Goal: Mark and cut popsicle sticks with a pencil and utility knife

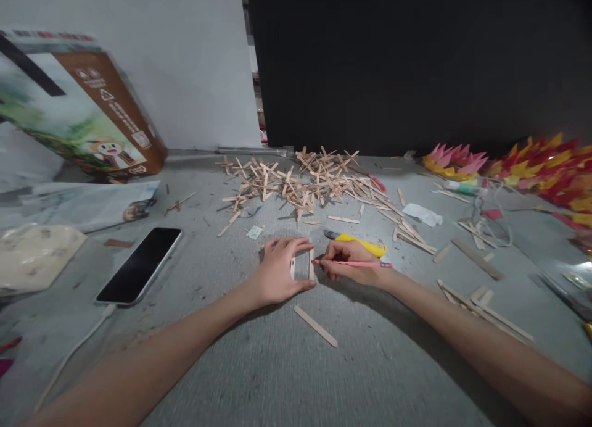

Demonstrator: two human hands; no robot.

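Observation:
My left hand (276, 271) rests on the grey tabletop, its thumb and fingertips pinching a short wooden craft stick (311, 264) at both ends. A pale strip (293, 266) shows inside the curve of that hand; its other parts are hidden by the palm. In my right hand (346, 260) is a pink pencil (365, 264), its tip at the right side of the stick. Just behind the right hand lies a yellow utility knife (363, 243). Another loose craft stick (316, 326) lies nearer to me, below the left hand.
A heap of crossed craft sticks (296, 183) spreads along the back, with more loose sticks (483, 306) at right. A phone (140, 266) on a cable lies left, near a printed bag (92, 118). Pink, red and yellow paper petals (456, 160) stand at the back right.

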